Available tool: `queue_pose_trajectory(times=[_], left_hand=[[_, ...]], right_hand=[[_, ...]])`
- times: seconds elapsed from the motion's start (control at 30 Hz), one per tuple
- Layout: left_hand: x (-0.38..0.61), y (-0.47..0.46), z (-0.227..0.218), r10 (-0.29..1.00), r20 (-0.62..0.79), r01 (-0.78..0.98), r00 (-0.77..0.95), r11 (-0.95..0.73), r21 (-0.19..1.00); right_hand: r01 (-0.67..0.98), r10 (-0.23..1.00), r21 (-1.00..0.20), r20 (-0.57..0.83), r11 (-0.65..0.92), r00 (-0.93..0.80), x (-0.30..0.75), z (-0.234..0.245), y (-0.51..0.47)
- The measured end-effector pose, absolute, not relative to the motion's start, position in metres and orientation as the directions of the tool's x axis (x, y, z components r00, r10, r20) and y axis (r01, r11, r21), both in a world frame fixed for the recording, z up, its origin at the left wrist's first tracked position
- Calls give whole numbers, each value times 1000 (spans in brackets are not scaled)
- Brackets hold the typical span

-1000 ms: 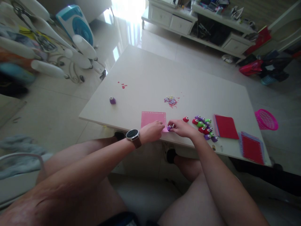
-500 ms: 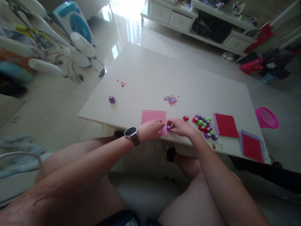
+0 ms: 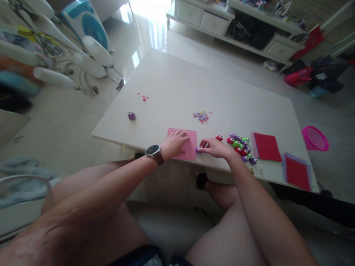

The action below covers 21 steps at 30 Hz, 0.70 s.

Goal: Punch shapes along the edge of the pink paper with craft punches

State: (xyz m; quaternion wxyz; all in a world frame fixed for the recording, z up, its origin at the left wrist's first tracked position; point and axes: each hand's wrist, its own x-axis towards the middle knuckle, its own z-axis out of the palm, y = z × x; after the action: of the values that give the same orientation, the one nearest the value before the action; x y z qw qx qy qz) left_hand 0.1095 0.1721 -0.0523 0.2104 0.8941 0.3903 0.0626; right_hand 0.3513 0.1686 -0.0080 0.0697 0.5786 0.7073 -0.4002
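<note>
A pink sheet of paper [image 3: 190, 148] with small holes punched along its far and right edges lies at the table's near edge. My left hand [image 3: 175, 143], a watch on its wrist, rests on the sheet with fingers spread. At the sheet's right edge, my right hand [image 3: 212, 147] grips a small purple craft punch [image 3: 198, 150] between thumb and fingers. Just beyond that hand sits a red punch [image 3: 219, 137]. Farther right stand several red, green and purple punches [image 3: 238, 144] in a cluster.
Tiny coloured paper bits [image 3: 202, 116] are heaped mid-table, and red cut-outs [image 3: 144, 98] lie to the left near another purple punch [image 3: 131, 115]. Red paper stacks [image 3: 266, 147] occupy the right side of the white table [image 3: 172, 81]. A pink basket [image 3: 314, 138] is on the floor.
My left hand has moved left and away from the punch, and its fingers have spread flat on the pink sheet. The right hand keeps the punch at the sheet's right edge.
</note>
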Motion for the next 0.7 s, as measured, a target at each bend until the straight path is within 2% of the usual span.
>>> queue_pose_trajectory(times=[0.2, 0.7], left_hand=[[110, 170, -53, 708, -62, 657, 704, -616, 435], [114, 163, -52, 702, -63, 650, 709, -617, 444]], right_hand=[[874, 739, -485, -594, -16, -316, 349, -5, 169], [850, 750, -526, -556, 16, -358, 347, -10, 171]])
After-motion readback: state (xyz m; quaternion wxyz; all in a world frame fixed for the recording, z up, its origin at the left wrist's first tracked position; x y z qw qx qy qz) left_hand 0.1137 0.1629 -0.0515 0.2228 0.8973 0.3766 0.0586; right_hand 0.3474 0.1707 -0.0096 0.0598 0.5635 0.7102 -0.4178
